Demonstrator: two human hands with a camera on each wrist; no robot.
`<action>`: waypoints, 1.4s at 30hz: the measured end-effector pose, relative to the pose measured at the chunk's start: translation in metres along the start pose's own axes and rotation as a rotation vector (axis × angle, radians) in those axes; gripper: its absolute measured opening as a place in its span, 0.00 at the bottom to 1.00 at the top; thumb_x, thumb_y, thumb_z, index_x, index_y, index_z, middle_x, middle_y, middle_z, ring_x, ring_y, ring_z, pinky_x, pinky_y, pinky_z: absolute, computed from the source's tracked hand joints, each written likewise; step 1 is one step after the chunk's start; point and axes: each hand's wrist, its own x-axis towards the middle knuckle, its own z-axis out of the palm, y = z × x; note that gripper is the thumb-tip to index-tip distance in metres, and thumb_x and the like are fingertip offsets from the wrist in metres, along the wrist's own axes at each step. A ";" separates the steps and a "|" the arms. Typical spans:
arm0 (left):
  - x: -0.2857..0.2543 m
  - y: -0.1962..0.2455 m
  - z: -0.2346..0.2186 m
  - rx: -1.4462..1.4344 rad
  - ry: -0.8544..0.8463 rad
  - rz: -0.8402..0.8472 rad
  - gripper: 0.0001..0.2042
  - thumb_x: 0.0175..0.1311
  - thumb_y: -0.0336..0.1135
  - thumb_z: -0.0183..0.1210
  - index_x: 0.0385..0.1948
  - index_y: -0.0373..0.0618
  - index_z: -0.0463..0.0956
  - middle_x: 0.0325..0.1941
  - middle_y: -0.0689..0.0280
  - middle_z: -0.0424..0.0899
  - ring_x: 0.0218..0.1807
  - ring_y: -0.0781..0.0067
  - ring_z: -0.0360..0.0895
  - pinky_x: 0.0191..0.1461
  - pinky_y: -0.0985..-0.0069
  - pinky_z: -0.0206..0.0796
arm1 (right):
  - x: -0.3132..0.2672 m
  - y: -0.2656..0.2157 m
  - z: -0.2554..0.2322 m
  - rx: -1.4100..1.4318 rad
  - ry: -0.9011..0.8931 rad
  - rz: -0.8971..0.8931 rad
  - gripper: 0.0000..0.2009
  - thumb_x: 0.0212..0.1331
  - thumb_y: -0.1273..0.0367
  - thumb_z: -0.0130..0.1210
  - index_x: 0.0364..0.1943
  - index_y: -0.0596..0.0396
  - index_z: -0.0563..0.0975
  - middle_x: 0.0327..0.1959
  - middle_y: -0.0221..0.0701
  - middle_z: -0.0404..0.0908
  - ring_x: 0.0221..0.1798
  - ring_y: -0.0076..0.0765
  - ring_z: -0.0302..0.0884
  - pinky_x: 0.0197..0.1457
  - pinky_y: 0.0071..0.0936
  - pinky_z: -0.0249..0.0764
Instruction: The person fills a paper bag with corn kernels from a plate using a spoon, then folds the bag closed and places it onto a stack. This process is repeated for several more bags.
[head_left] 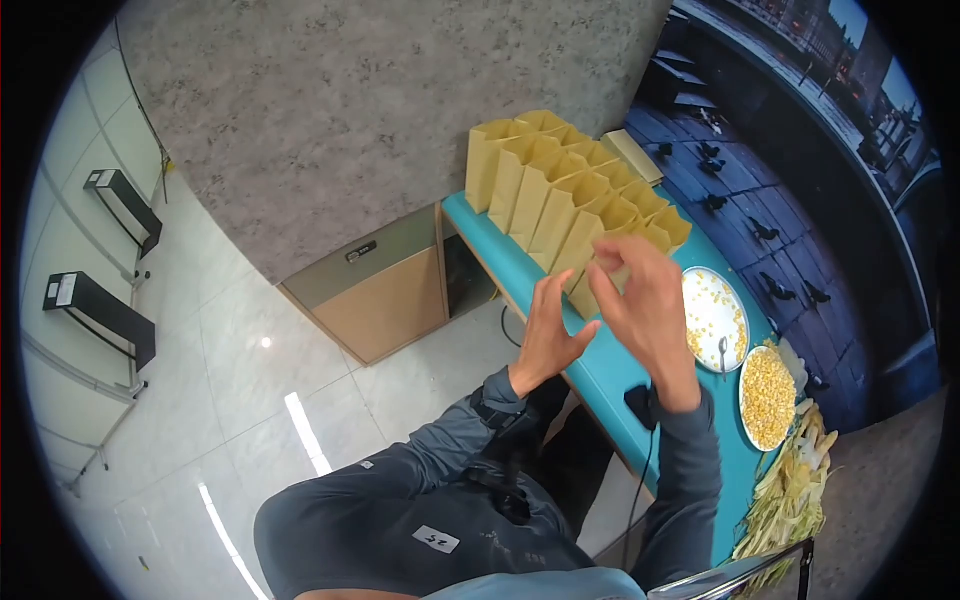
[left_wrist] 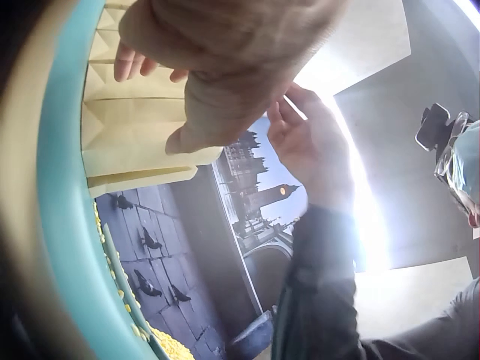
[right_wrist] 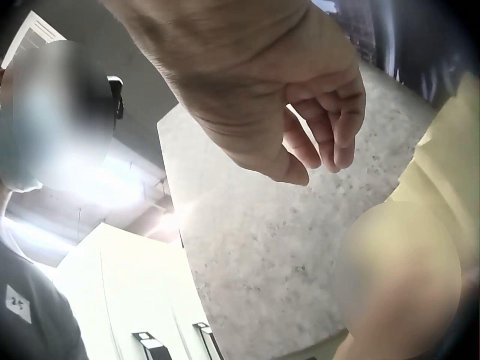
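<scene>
Rows of upright, open-topped yellow paper bags [head_left: 545, 190] stand close together on the turquoise table. My left hand [head_left: 548, 335] is held up at the near end of the rows, thumb spread from loosely bent fingers, with nothing in it. Beside it, my right hand [head_left: 645, 310] is raised over the nearest bags, overlapping them in the head view. The right wrist view shows that hand [right_wrist: 277, 97] with softly bent fingers and no object between them. In the left wrist view, bag sides [left_wrist: 127, 142] appear behind the left hand [left_wrist: 217, 67].
A white plate [head_left: 705, 285] carries scattered corn kernels and a spoon [head_left: 723, 352]. Nearer me stands a dish heaped with kernels [head_left: 768, 400], then corn husks [head_left: 775, 510]. A black device [head_left: 638, 403] with a cable lies at the table's front edge. A speckled wall panel [head_left: 380, 110] rises beyond.
</scene>
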 end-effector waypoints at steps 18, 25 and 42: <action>-0.059 0.037 -0.084 -0.053 -0.066 -0.222 0.29 0.59 0.24 0.74 0.64 0.42 0.75 0.65 0.58 0.77 0.60 0.62 0.82 0.56 0.66 0.78 | 0.205 0.031 0.156 -0.627 -0.679 0.206 0.22 0.63 0.73 0.61 0.63 0.51 0.83 0.63 0.42 0.88 0.66 0.51 0.86 0.63 0.46 0.82; -0.045 0.011 -0.093 -0.053 0.021 -0.233 0.28 0.61 0.24 0.74 0.64 0.41 0.74 0.66 0.58 0.76 0.60 0.64 0.82 0.55 0.69 0.78 | 0.202 0.034 0.146 -0.624 -0.581 0.125 0.22 0.63 0.75 0.59 0.62 0.52 0.84 0.63 0.44 0.88 0.67 0.53 0.85 0.66 0.46 0.78; 0.019 0.017 -0.133 -0.513 0.152 -0.332 0.58 0.53 0.25 0.83 0.82 0.45 0.46 0.81 0.50 0.57 0.71 0.58 0.73 0.67 0.65 0.81 | 0.138 -0.046 0.013 -0.271 -0.322 -0.454 0.17 0.65 0.68 0.66 0.57 0.52 0.87 0.52 0.38 0.89 0.65 0.51 0.78 0.71 0.47 0.68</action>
